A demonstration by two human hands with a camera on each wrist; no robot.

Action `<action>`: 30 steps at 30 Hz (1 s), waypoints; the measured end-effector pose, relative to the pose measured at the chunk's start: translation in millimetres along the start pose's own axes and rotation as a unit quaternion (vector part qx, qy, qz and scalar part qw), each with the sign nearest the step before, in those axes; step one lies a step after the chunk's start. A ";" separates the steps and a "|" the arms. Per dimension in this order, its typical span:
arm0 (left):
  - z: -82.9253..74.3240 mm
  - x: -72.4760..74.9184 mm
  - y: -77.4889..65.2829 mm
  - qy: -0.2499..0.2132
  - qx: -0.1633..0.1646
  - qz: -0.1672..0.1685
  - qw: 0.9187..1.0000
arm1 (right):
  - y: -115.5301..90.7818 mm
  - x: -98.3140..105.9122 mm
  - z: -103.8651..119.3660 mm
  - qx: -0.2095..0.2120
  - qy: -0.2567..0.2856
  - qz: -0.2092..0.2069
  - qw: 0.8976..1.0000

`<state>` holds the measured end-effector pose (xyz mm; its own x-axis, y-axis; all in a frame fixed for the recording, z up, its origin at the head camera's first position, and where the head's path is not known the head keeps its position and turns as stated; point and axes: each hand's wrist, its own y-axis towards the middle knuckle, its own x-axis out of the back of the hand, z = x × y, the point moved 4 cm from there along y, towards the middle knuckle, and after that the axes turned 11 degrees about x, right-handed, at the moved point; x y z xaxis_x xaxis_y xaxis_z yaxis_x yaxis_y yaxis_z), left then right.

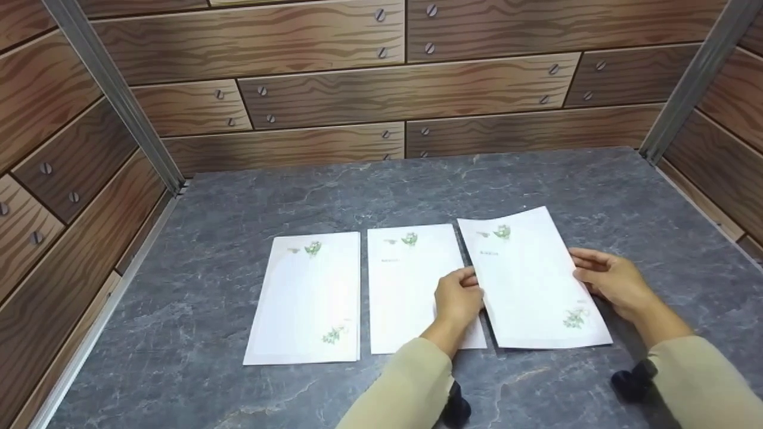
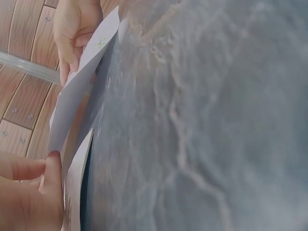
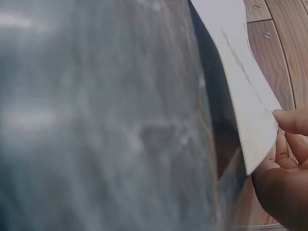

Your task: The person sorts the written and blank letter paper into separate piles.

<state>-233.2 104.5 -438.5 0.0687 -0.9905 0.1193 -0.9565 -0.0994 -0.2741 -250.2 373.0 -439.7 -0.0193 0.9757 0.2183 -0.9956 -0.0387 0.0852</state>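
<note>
A white paper sheet with green floral prints and a short line of small text lies between my two hands. My left hand pinches its left edge, and my right hand pinches the right edge between thumb and fingers. In the left wrist view the sheet bends and stands off the table, with a gap beneath it. The right wrist view shows its edge curving up at the right thumb. Under my left forearm and fingers, a second, similar sheet lies flat, partly covered.
To the left, a third white sheet or thin stack with the same floral prints lies flat on the dark marbled tabletop. Wood-patterned panels wall the table at the back and sides, with metal posts in the corners.
</note>
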 end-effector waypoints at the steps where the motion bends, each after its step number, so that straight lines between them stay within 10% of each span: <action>1: -0.2 -0.9 -0.4 -0.002 0.004 0.002 1.000 | 0.1 0.8 -0.5 -0.002 -0.002 0.000 1.000; 30: -6.0 -2.7 -5.0 0.093 -0.048 -0.004 0.995 | -1.9 10.7 -2.4 0.010 -0.126 -0.012 0.992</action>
<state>-230.4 108.3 -431.7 0.0314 -0.9543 0.2972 -0.9795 -0.0886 -0.1810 -248.7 384.1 -439.9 0.0301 0.8920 0.4511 -0.9935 -0.0228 0.1114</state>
